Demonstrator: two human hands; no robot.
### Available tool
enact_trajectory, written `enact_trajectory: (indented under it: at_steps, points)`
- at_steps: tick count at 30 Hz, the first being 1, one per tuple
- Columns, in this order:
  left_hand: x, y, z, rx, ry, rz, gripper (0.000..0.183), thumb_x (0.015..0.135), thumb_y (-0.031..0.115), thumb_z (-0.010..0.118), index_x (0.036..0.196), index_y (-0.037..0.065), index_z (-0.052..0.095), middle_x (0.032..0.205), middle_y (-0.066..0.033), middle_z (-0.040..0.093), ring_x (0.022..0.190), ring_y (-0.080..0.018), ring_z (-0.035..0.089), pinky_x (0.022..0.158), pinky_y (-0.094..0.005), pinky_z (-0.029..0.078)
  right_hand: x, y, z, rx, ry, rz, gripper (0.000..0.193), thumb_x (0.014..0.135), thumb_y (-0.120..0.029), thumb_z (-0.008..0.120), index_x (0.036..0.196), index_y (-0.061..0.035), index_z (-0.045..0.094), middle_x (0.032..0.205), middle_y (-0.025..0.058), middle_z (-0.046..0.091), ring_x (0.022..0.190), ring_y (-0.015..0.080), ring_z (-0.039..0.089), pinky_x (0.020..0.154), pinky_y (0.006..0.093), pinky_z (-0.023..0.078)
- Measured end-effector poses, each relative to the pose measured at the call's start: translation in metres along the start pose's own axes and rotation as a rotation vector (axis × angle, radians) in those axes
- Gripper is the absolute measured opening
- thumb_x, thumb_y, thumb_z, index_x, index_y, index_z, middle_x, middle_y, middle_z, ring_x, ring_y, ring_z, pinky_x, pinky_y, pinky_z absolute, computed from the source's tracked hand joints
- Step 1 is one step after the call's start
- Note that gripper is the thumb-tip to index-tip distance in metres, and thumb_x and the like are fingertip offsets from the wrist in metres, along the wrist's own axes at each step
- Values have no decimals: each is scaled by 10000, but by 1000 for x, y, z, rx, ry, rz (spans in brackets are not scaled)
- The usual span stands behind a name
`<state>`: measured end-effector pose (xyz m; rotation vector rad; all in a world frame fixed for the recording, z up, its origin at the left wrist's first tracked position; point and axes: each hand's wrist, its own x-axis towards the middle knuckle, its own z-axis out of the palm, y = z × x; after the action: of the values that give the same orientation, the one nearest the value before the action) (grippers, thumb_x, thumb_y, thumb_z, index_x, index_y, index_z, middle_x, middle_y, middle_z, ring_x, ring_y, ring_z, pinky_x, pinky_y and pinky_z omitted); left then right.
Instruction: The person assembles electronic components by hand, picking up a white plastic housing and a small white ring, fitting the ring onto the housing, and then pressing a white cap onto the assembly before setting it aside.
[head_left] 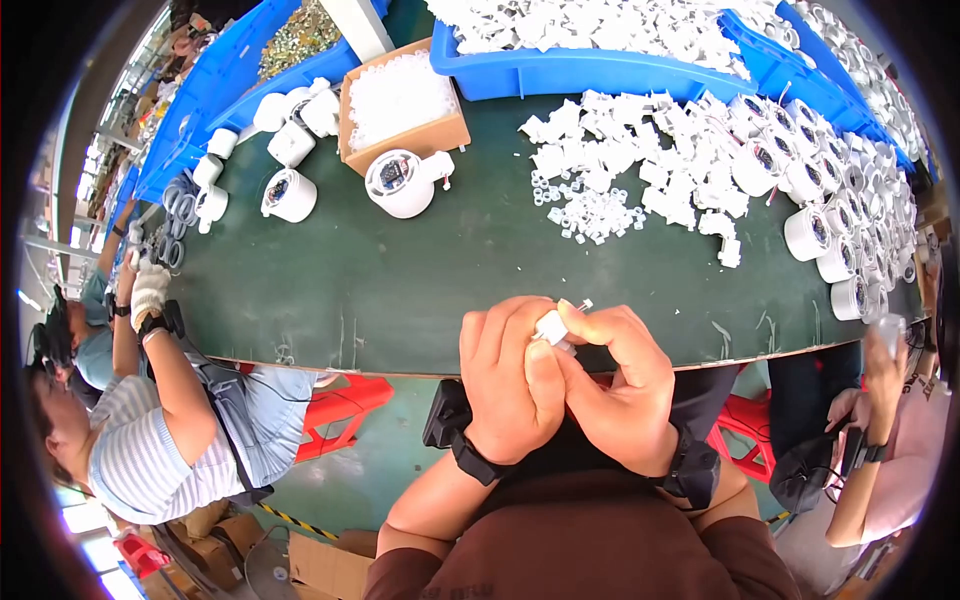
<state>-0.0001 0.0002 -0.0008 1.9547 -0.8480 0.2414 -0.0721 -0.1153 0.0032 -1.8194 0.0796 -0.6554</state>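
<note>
Close to the table's front edge, my left hand (515,375) and my right hand (622,385) come together around one small white plastic part (551,327). Fingers and thumbs of both hands pinch it, and much of it is hidden by them. A tiny piece sticks out at its upper right. Farther off lies a loose pile of similar white plastic parts (640,150). Beside that pile is a heap of small clear plastic pieces (592,214). A white round housing with a circuit board inside (400,182) stands beyond my hands to the left.
Blue bins (590,72) of white parts line the far side, with a cardboard box (405,140) of translucent pieces. Rows of white cylinders (835,240) stand at the right. Grey rings (178,215) lie at the left. Co-workers sit on both sides, one with a gloved hand (150,288).
</note>
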Motion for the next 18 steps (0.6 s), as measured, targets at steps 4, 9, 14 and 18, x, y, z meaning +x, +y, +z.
enact_trajectory:
  at_steps: [4, 9, 14, 18]
  points:
    - [-2, -3, -1, 28, -15, 36, 281, 989, 202, 468, 1105, 10, 638, 1089, -119, 672, 896, -313, 562, 832, -415, 422, -4, 0, 1, 16, 38, 30, 397, 859, 118, 742, 1233, 18, 655, 1023, 92, 694, 955, 164, 657, 864, 299, 526]
    - [0, -5, -8, -124, -48, -14, 237, 944, 142, 524, 1108, 10, 634, 1070, -128, 661, 899, -316, 567, 827, -407, 443, 2, -3, -8, 322, -23, 271, 303, 947, 100, 660, 1235, 9, 644, 1075, 77, 684, 1006, 143, 661, 894, 281, 531]
    - [-5, -1, -1, -492, -46, -237, 252, 889, 43, 621, 1139, 15, 604, 1064, -128, 649, 890, -300, 595, 811, -390, 482, 8, 2, -20, 145, -50, 135, 144, 948, 70, 662, 1074, 6, 692, 1060, 95, 656, 973, 170, 650, 811, 285, 521]
    - [5, 1, -14, -161, -161, -35, 160, 960, 92, 594, 1093, 7, 619, 1093, -131, 689, 947, -249, 604, 869, -360, 485, 7, 1, -24, 10, 3, 24, 141, 920, 60, 691, 1051, 10, 700, 1027, 107, 674, 950, 204, 656, 799, 306, 516]
